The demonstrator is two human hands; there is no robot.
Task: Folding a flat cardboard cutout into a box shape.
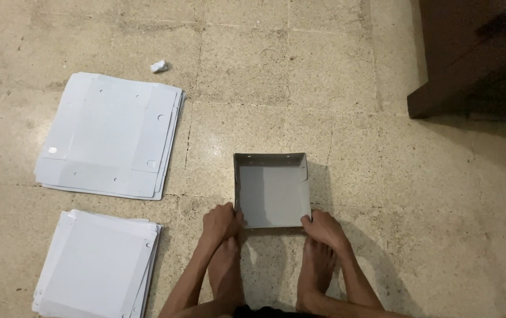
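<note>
A grey folded cardboard box (272, 194), open at the top, sits on the tiled floor in front of me. My left hand (220, 222) grips its near left corner. My right hand (322, 227) grips its near right corner. Both hands press on the near wall of the box, fingers curled over the edge. My bare feet rest on the floor just below my hands.
Two stacks of flat grey cardboard blanks lie to the left, one far (112, 135) and one near (97, 265). A small crumpled white scrap (159, 66) lies beyond them. A dark wooden furniture piece (470, 53) stands at the upper right.
</note>
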